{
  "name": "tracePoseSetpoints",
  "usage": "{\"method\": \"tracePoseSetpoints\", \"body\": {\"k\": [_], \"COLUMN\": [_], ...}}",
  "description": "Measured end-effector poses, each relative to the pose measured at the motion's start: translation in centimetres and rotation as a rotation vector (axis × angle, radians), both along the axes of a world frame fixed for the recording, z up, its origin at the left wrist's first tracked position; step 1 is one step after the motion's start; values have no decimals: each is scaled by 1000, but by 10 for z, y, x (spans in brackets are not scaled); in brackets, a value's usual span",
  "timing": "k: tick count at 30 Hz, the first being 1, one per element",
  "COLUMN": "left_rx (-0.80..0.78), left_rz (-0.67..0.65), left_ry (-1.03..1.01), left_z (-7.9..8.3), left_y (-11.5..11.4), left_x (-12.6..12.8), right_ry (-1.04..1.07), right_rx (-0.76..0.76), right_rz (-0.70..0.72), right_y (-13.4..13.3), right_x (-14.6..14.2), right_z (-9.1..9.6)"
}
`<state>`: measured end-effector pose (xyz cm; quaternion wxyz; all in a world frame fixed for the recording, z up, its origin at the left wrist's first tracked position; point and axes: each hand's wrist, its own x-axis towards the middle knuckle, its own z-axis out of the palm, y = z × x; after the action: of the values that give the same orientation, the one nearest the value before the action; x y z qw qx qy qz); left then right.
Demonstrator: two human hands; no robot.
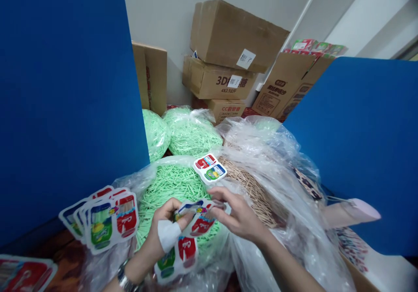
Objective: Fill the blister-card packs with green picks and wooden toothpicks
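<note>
clamped on one printed packet (200, 222) over the green straws, thumb across the front and fingers behind: the left grip (167, 222), with one white wrap (169, 234) at the thumb base and one metal watch (126, 279) on the wrist. drawn together on the right edge of the same packet, thumb low and forefinger high: the right grip (240, 216).

counting further packets: one lower packet (190, 253) just below the held one, partly covered by it; one upper packet (210, 169) alone at the far side of the open green bag (170, 181); at least four in a fanned stack (126, 216) at left, overlapping too much for an exact count; one corner packet (26, 272) cut off at lower left.

near the packets, three bags of pale green straws: the open one, plus two farther green bags (192, 142) behind it. to the right, one heap of brown straws (250, 187) under loose clear film (277, 170). at far right, one pale cylinder (352, 213).

farther back, five cartons: three in a stack (240, 39), one left carton (156, 83), one right carton (287, 83) topped with small packs (320, 47).

bounded at both sides by two blue panels (355, 144), with room for both forearms between.
</note>
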<state>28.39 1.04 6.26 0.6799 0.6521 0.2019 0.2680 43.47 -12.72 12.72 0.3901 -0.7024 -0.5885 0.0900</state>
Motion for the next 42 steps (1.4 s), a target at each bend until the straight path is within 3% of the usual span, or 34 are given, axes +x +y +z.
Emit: {"method": "tracePoseSetpoints", "body": {"k": [2, 6, 8, 11, 14, 16, 18, 20, 22, 24, 27, 30, 37, 42], "left_rx": [67, 149, 183, 322, 489, 539, 520, 462, 394, 324, 241, 214, 192, 165], "left_rz": [-17, 5, -47, -157, -95, -27, 8, 38, 67, 90, 97, 93, 108, 124], "left_ry": [19, 33, 62, 143, 174, 185, 194, 205, 207, 202, 199, 203, 172, 200], "left_z": [5, 18, 24, 25, 20, 17, 13, 11, 7, 2, -4, -7, -4, -4], "left_y": [1, 8, 14, 24, 30, 31, 31, 31, 32, 32, 33, 31, 29, 30], "left_x": [-1, 0, -1, -5, -9, -11, -12, -13, -16, -20, -26, -29, -29, -32], "right_ry": [-104, -374, -441, -469, -433, -294, -51, 207, 351, 287, 12, -93, -76, -134], "right_rx": [-36, 67, 87, 94, 79, 78, 107, 145, 92, -142, -454, -591, -513, -407], "right_rz": [73, 43, 68, 114, 146, 196, 182, 55, -77, -74, -21, -23, -159, -79], "right_y": [11, 34, 39, 42, 42, 41, 37, 31, 22, 11, -4, -6, 19, 28], "right_x": [0, 1, 1, -3, -7, -8, -3, 5, 16, 26, 32, 30, 23, 22], "right_z": [5, 6, 6, 6, 6, 3, -5, -22, -45, -71, -99, -110, -123, -137]}}
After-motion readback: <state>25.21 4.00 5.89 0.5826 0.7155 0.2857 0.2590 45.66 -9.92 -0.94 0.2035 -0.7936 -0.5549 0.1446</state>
